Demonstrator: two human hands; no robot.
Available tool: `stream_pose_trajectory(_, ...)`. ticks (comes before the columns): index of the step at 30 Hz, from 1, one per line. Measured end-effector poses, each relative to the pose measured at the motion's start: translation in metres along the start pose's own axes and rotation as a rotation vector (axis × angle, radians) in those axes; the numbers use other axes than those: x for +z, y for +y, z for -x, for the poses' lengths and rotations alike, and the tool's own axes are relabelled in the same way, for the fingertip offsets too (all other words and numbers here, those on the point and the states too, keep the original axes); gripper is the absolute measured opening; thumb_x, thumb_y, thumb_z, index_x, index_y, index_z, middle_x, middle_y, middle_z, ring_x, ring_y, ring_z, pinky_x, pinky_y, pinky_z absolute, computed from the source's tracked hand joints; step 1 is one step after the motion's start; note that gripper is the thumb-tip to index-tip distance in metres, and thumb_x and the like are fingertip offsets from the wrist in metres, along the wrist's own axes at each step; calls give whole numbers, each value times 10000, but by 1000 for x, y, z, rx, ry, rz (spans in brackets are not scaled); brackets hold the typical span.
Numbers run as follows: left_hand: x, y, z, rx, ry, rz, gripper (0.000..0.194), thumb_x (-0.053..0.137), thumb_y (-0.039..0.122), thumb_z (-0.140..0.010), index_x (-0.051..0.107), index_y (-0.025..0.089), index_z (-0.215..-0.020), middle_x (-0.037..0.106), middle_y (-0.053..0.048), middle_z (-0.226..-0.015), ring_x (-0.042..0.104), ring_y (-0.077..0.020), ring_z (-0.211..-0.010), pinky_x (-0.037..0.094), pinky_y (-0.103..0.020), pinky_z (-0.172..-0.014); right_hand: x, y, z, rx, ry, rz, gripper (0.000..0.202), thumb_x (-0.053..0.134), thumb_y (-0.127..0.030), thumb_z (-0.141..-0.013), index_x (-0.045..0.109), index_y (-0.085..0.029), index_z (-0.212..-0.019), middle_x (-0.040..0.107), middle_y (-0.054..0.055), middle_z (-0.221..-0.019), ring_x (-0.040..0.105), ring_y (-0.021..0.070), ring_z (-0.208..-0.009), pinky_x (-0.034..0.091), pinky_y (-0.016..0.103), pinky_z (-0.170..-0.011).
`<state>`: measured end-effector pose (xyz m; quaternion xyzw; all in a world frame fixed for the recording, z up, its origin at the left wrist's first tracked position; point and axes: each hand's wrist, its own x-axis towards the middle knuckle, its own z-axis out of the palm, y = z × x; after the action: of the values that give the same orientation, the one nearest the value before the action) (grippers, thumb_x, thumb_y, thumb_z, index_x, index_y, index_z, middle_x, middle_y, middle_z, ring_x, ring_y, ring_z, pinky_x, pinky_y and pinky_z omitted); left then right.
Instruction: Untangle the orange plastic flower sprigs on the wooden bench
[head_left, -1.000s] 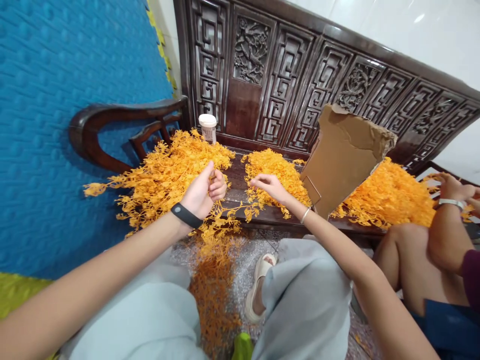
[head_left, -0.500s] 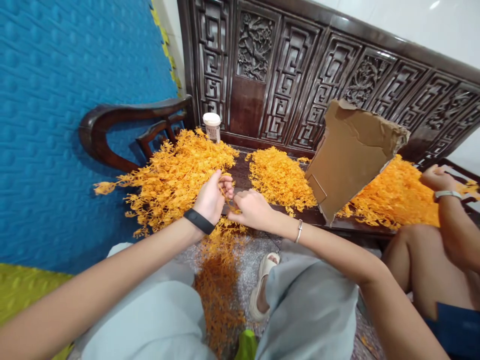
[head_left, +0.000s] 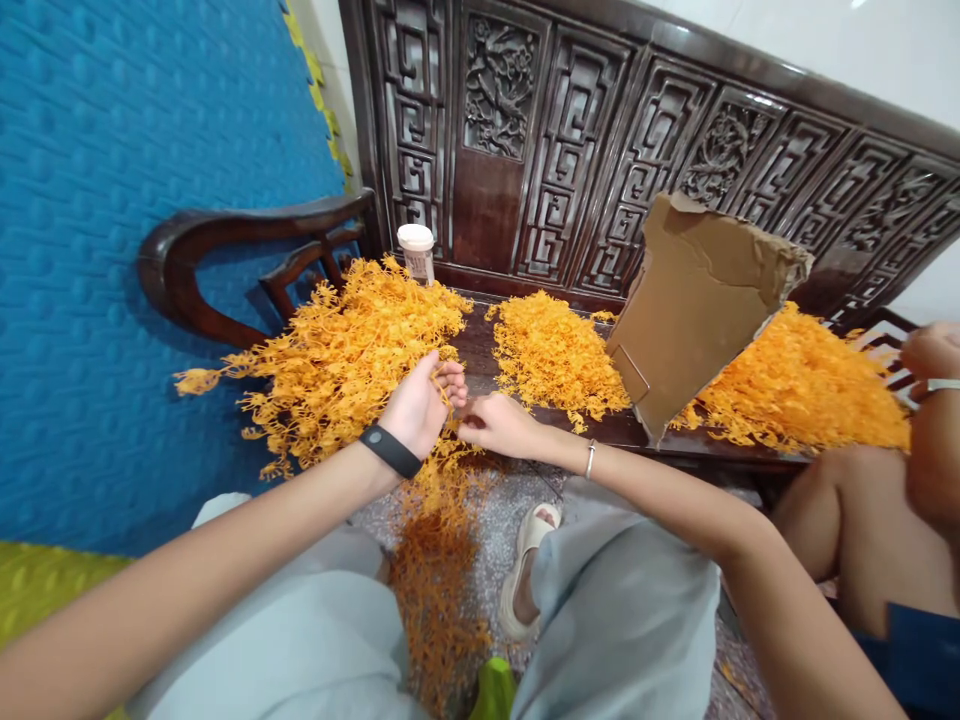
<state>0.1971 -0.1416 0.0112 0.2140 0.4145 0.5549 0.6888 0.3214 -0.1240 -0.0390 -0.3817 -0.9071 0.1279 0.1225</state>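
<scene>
My left hand [head_left: 421, 402], with a black band on its wrist, is palm up with fingers curled round a thin orange strand. Close beside it, my right hand [head_left: 496, 424] pinches part of the same orange material. Both hands are over the bench's front edge. A large orange heap [head_left: 337, 350] lies left of my left hand, and a smaller orange pile [head_left: 559, 355] lies behind my right hand. More orange strands [head_left: 435, 560] hang below my hands towards the floor, between my legs.
A white-lidded cup [head_left: 417, 252] stands behind the left heap. On the dark carved bench [head_left: 480, 205], a cardboard piece [head_left: 701, 310] stands upright before another orange heap [head_left: 817, 385]. A person's hand [head_left: 932, 350] and bare knees are at the right. Blue matting [head_left: 135, 120] lies left.
The view has shifted slightly. My hands stay close together, with my right fingers a little nearer the left fingertips. The other person's hand has moved right, away from the orange heap.
</scene>
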Motion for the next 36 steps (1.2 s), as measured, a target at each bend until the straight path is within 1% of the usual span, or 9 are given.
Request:
stream_pose_trajectory(7, -4, 0, -2, -20, -95, 20, 359, 260, 217, -888, 432, 141, -582, 386, 21, -463, 375, -68, -392, 320, -179, -409, -21, 26, -6, -94, 139, 273, 151, 428, -220, -805, 515, -147, -706, 552, 29, -691, 445, 114, -626, 273, 252, -675)
stream_pose_trajectory(11, 1, -9, -1, 0, -191, 19, 345, 284, 208, -887, 406, 145, -571, 308, 46, -452, 307, -52, -367, 274, -165, -383, -31, 47, -9, -172, 97, 381, 180, 382, -237, -840, 500, -147, -738, 541, 37, -718, 436, 127, -659, 242, 263, -699)
stream_pose_trajectory(19, 9, -5, -11, 76, -255, 68, 350, 312, 253, -887, 376, 148, -559, 260, 64, -441, 267, -38, -343, 246, -146, -359, -38, 61, -24, -115, 230, 353, 188, 361, -211, -824, 466, -158, -678, 498, -2, -652, 389, 107, -598, 244, 248, -692)
stream_pose_trajectory(21, 8, -3, -8, 30, -231, 62, 361, 324, 270, -883, 358, 150, -544, 230, 72, -426, 221, -33, -319, 199, -145, -326, -46, 82, -23, 13, 296, 300, 195, 374, -211, -806, 464, -155, -642, 480, -12, -611, 370, 100, -565, 258, 240, -666)
stream_pose_trajectory(24, 5, -1, 6, -18, -223, 19, 369, 326, 280, -880, 350, 153, -535, 205, 77, -419, 179, -31, -307, 153, -146, -305, -60, 131, -3, 418, 539, 151, 224, 373, -202, -778, 469, -153, -581, 455, -18, -544, 347, 95, -516, 258, 225, -568)
stream_pose_trajectory(26, 2, 2, 15, 0, -294, -29, 360, 346, 278, -873, 363, 150, -537, 218, 73, -427, 198, -30, -317, 169, -142, -315, -65, 164, 18, 579, 730, 45, 205, 397, -216, -759, 508, -149, -601, 488, -14, -562, 381, 100, -538, 270, 219, -555)
stream_pose_trajectory(28, -1, 5, 20, 0, -384, -86, 361, 362, 274, -866, 369, 146, -528, 222, 68, -433, 216, -30, -327, 181, -141, -328, -63, 189, 36, 715, 821, -152, 149, 468, -214, -707, 538, -141, -597, 513, -14, -560, 419, 103, -552, 303, 214, -561)
stream_pose_trajectory(31, -6, 6, 19, -17, -436, -131, 382, 332, 296, -872, 380, 145, -525, 229, 61, -433, 232, -35, -330, 194, -146, -335, -53, 208, 49, 853, 878, -348, 67, 524, -176, -640, 566, -124, -631, 534, -6, -562, 456, 107, -534, 351, 214, -540)
stream_pose_trajectory(36, -10, -1, 13, -22, -408, -166, 396, 330, 398, -857, 427, 151, -562, 294, 49, -439, 292, -51, -335, 256, -160, -349, -40, 214, 41, 967, 970, -458, 178, 512, -134, -619, 545, -98, -790, 567, 24, -641, 473, 89, -472, 374, 203, -456)
